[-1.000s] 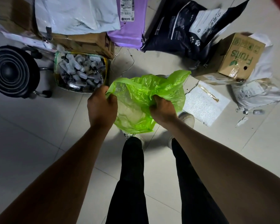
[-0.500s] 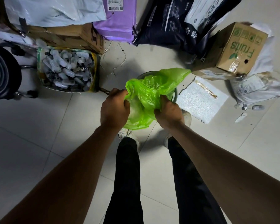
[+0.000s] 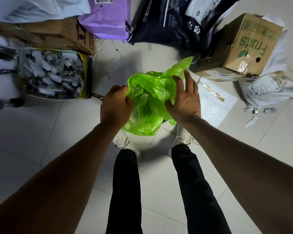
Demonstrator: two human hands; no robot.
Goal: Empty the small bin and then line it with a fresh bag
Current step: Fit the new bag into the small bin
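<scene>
I am looking down at a crumpled, translucent lime-green bag that is hanging in the centre of the frame, bunched between both hands above the pale tiled floor. The left hand is clenching the bag's left edge in a fist, knuckles up. The right hand is pinching a fold low down with its thumb while its fingers are spreading open against the plastic, one corner of which is sticking up toward the upper right. The film is wrinkling into many folds, and its lower end is sagging just above two white shoes. The bin itself is hiding behind the bag (I cannot tell where its rim lies). A cardboard box printed "Fruits" is sitting at the upper right, and a container of small clear bottles at the left.
</scene>
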